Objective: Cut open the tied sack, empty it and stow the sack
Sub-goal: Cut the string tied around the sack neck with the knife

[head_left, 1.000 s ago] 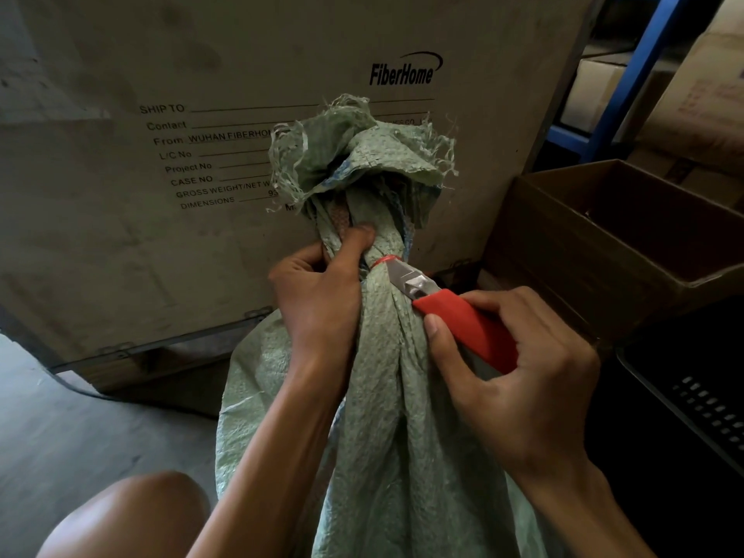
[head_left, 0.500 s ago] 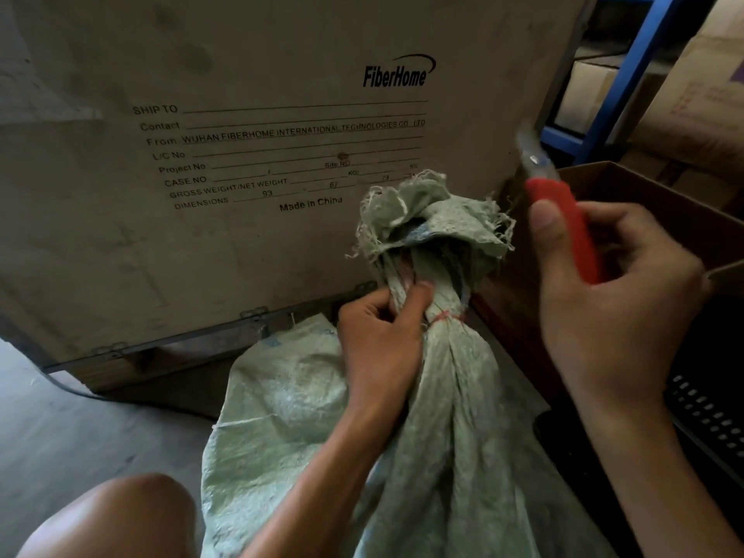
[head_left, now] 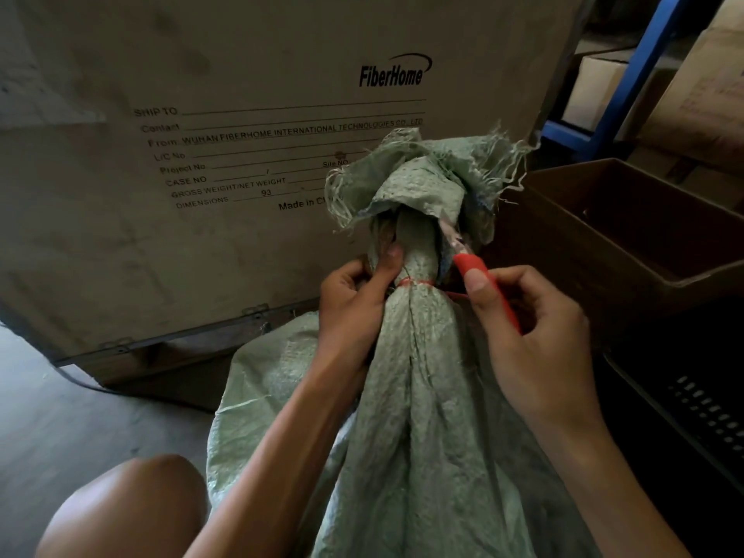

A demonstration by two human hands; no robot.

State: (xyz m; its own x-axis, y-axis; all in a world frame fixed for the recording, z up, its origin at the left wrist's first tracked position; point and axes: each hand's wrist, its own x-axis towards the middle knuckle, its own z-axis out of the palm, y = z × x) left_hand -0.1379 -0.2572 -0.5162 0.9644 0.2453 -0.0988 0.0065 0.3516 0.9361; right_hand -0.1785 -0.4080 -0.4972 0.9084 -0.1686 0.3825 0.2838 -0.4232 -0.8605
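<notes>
A pale green woven sack (head_left: pixel 418 416) stands upright in front of me, its neck bunched and bound by a thin red tie (head_left: pixel 418 282). The frayed mouth (head_left: pixel 426 179) flares above the tie. My left hand (head_left: pixel 358 300) grips the neck on its left side, thumb pressed just above the tie. My right hand (head_left: pixel 531 340) holds a red utility knife (head_left: pixel 483 283). The knife's metal blade points up and left against the right side of the neck, just above the tie.
A big printed shipping crate (head_left: pixel 241 155) stands right behind the sack. An open brown cardboard box (head_left: pixel 628 235) sits to the right, with a black slotted plastic crate (head_left: pixel 692 412) in front of it. Blue shelving (head_left: pixel 628 66) with cartons is at the back right. My bare knee (head_left: pixel 125 509) is at lower left.
My right hand had lifted the knife up and away to the right; it has now come back down to the sack's neck. The sack's top has shifted right.
</notes>
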